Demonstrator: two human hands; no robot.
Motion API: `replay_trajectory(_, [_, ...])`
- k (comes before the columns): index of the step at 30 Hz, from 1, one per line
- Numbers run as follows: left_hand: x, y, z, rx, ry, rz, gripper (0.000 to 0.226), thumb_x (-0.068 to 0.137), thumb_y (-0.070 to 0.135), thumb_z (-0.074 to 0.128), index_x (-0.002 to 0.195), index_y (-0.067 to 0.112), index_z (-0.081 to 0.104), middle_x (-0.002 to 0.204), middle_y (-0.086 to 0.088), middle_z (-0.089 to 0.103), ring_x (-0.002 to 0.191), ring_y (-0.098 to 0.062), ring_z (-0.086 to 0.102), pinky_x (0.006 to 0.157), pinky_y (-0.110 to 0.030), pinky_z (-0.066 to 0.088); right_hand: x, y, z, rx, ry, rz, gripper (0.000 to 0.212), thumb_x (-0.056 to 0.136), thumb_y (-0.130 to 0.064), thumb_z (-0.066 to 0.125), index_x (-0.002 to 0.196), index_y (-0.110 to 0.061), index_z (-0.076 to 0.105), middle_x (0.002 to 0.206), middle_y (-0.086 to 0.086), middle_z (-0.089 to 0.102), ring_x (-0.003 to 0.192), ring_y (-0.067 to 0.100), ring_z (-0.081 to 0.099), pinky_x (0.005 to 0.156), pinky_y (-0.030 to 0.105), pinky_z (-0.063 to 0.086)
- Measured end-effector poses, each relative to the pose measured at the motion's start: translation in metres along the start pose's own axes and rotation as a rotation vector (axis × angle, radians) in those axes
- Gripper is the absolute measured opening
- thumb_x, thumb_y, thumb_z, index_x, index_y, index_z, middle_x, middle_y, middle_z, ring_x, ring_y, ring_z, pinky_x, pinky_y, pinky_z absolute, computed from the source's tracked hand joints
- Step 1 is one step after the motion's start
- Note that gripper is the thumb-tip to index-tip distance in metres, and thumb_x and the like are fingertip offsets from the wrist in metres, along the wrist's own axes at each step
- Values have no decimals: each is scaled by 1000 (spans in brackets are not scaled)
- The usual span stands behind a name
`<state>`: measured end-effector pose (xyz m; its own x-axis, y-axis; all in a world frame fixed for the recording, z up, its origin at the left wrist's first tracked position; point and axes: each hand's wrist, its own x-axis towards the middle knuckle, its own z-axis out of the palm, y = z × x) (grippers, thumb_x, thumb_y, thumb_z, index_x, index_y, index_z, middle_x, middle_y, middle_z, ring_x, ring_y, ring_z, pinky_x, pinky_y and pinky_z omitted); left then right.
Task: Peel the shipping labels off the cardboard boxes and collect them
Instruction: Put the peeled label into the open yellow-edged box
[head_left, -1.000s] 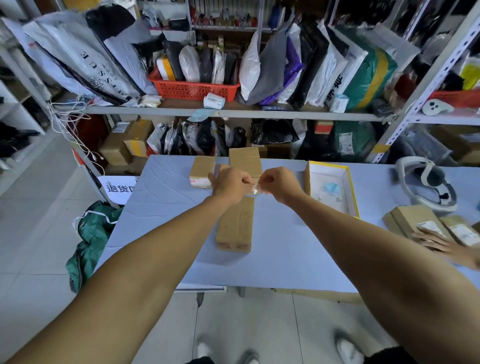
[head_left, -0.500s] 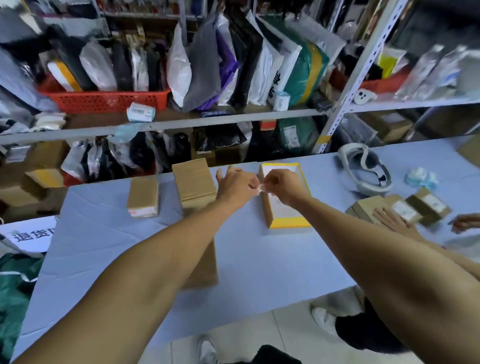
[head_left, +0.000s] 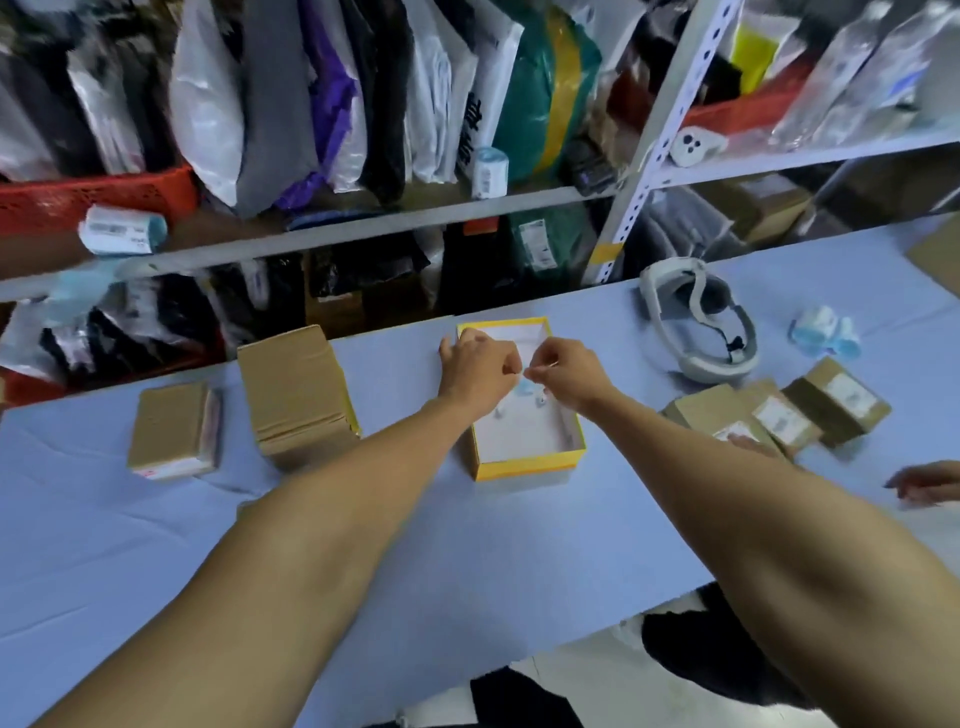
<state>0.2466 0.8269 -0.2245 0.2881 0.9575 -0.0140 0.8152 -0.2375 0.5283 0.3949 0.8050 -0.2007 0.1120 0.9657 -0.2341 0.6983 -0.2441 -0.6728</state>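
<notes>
1. The left hand and the right hand meet above the yellow-edged open box, each grip curled and pinching a small pale label scrap between them.
2. Under both grips, a few small bits lie on the box's white floor; they are too blurred to name.
3. Left of the left grip stand a tall cardboard box and, farther left, a flat cardboard box on the blue worktop.
4. Right of the right grip sit labelled cardboard boxes; another person's fingers touch them.
5. Beyond the right grip lies a white headset.
</notes>
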Motion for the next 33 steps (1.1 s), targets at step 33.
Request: replay_trajectory(33, [16,-28,-7,248,-175,-78,55,88,48,57,137,25,49,143,-3,46,139,-28,23,110,-51,16,40,1,17,-424,-124,-76,57,90,-28,56,143,-13,41,146,11,45,132,31,42,106,42,39])
